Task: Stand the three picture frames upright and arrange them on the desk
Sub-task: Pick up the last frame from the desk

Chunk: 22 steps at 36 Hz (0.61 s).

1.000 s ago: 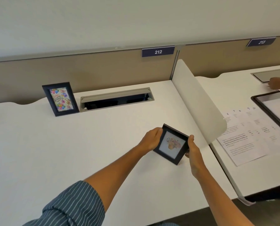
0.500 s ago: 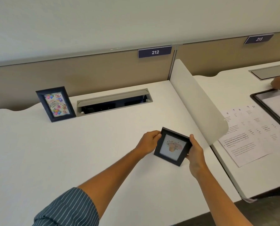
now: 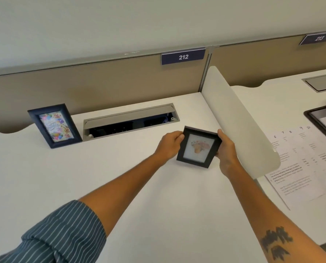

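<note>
One blue frame point(image 3: 54, 125) already stood upright just left of the cable tray point(image 3: 130, 120). Left hand point(image 3: 170, 144) and right hand point(image 3: 225, 149) gripped the small black frame point(image 3: 198, 147) by its sides, right of the tray. Third frame wasn't visible, so roughly a third done I'd guess.

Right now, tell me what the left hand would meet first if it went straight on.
The left hand points up-right; past the black frame it holds, probably the white divider, though depth is unclear.
</note>
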Motion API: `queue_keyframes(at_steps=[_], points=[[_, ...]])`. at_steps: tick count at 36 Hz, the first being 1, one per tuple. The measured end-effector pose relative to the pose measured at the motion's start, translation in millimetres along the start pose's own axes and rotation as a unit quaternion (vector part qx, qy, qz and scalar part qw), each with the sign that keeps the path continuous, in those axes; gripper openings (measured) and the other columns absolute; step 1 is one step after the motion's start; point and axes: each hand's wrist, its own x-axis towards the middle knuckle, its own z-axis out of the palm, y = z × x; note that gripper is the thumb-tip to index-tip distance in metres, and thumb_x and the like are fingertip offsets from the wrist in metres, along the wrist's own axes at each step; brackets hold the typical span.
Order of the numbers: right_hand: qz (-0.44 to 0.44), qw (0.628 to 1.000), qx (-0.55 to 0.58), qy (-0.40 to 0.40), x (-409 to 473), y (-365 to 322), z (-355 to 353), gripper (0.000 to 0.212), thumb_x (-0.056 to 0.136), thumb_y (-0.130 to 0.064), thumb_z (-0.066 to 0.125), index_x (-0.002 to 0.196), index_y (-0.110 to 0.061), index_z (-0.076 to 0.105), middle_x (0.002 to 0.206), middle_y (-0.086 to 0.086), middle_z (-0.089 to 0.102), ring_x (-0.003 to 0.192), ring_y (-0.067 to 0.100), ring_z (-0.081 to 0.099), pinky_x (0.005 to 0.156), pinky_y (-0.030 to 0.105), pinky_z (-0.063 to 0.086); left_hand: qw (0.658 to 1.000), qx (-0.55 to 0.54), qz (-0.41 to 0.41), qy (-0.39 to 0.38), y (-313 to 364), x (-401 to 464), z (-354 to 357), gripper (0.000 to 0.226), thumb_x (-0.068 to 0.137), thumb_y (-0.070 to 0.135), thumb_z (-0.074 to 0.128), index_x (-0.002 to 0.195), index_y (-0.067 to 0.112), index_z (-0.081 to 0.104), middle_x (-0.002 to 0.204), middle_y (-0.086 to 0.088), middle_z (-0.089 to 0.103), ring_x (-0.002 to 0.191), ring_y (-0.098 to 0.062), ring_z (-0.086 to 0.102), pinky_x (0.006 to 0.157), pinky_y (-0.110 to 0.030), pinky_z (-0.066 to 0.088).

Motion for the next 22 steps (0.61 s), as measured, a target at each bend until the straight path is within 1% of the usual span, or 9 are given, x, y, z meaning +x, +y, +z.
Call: queue_keyframes(at_steps=[3, 7, 8, 11, 14, 16, 19, 20, 22], points=[[-0.014, 1.0, -0.007, -0.007, 29, -23, 13, 0.034, 0.104, -0.057, 0.058, 0.097, -0.027, 0.073, 0.085, -0.009, 0.084, 0.102, 0.023, 0.075, 0.099, 0.044, 0.051, 1.0, -0.008, -0.005, 0.011, 10, 35, -10, 0.032, 0.111, 0.025, 0.044, 0.119, 0.01, 0.071, 0.112, -0.014, 0.074, 0.105, -0.035, 0.07, 0.094, -0.057, 0.058], [-0.028, 0.999, -0.015, -0.005, 67, -56, 32, 0.033, 0.104, -0.055, 0.059, 0.109, -0.024, 0.071, 0.12, 0.01, 0.081, 0.116, 0.03, 0.075, 0.11, 0.049, 0.051, 1.0, -0.02, -0.01, 0.022, 20, 84, -19, 0.032, 0.111, 0.024, 0.045, 0.11, 0.007, 0.071, 0.108, -0.019, 0.073, 0.104, -0.04, 0.069, 0.096, -0.061, 0.057], [-0.03, 0.999, -0.018, -0.008, 76, -64, 36, 0.032, 0.105, -0.054, 0.058, 0.109, -0.025, 0.07, 0.121, 0.011, 0.08, 0.116, 0.029, 0.074, 0.109, 0.049, 0.051, 0.999, -0.025, -0.013, 0.026, 22, 95, -21, 0.031, 0.111, 0.024, 0.046, 0.107, 0.005, 0.071, 0.107, -0.021, 0.073, 0.104, -0.042, 0.069, 0.096, -0.061, 0.057], [-0.028, 0.999, -0.028, -0.019, 105, -84, 45, 0.031, 0.107, -0.054, 0.054, 0.104, -0.027, 0.07, 0.113, 0.006, 0.079, 0.11, 0.025, 0.074, 0.102, 0.043, 0.051, 0.998, -0.046, -0.022, 0.034, 27, 129, -23, 0.031, 0.11, 0.022, 0.046, 0.101, 0.002, 0.069, 0.1, -0.02, 0.071, 0.094, -0.039, 0.069, 0.092, -0.058, 0.058], [-0.028, 0.999, -0.033, -0.019, 135, -100, 50, 0.031, 0.107, -0.054, 0.054, 0.102, -0.028, 0.07, 0.109, 0.004, 0.08, 0.101, 0.02, 0.075, 0.087, 0.036, 0.053, 0.997, -0.062, -0.031, 0.037, 30, 159, -23, 0.031, 0.11, 0.018, 0.046, 0.097, -0.005, 0.063, 0.087, -0.014, 0.059, 0.077, -0.025, 0.054, 0.07, -0.045, 0.053], [-0.027, 0.999, -0.033, -0.017, 152, -107, 52, 0.031, 0.106, -0.055, 0.055, 0.103, -0.029, 0.071, 0.104, 0.001, 0.081, 0.097, 0.018, 0.075, 0.08, 0.033, 0.051, 0.996, -0.073, -0.035, 0.035, 32, 174, -23, 0.031, 0.111, 0.017, 0.046, 0.104, -0.007, 0.064, 0.092, -0.017, 0.063, 0.083, -0.024, 0.054, 0.075, -0.043, 0.053], [-0.025, 0.999, -0.037, -0.013, 177, -113, 54, 0.033, 0.105, -0.058, 0.055, 0.101, -0.029, 0.072, 0.101, 0.0, 0.083, 0.097, 0.017, 0.076, 0.079, 0.033, 0.05, 0.995, -0.082, -0.037, 0.036, 35, 193, -21, 0.03, 0.111, 0.017, 0.046, 0.11, -0.005, 0.067, 0.114, -0.029, 0.07, 0.099, -0.037, 0.066, 0.095, -0.055, 0.059], [-0.024, 0.999, -0.036, -0.011, 184, -114, 54, 0.034, 0.104, -0.058, 0.055, 0.101, -0.029, 0.072, 0.099, -0.001, 0.083, 0.098, 0.018, 0.076, 0.08, 0.033, 0.051, 0.995, -0.079, -0.037, 0.038, 36, 199, -21, 0.03, 0.111, 0.017, 0.046, 0.111, -0.005, 0.067, 0.117, -0.03, 0.069, 0.106, -0.043, 0.067, 0.098, -0.059, 0.059], [-0.02, 0.999, -0.032, -0.008, 197, -114, 55, 0.036, 0.104, -0.059, 0.055, 0.1, -0.029, 0.073, 0.092, -0.004, 0.084, 0.101, 0.019, 0.076, 0.083, 0.035, 0.051, 0.995, -0.081, -0.037, 0.037, 36, 210, -20, 0.03, 0.111, 0.017, 0.046, 0.113, -0.005, 0.068, 0.118, -0.031, 0.069, 0.113, -0.046, 0.066, 0.098, -0.061, 0.058]])
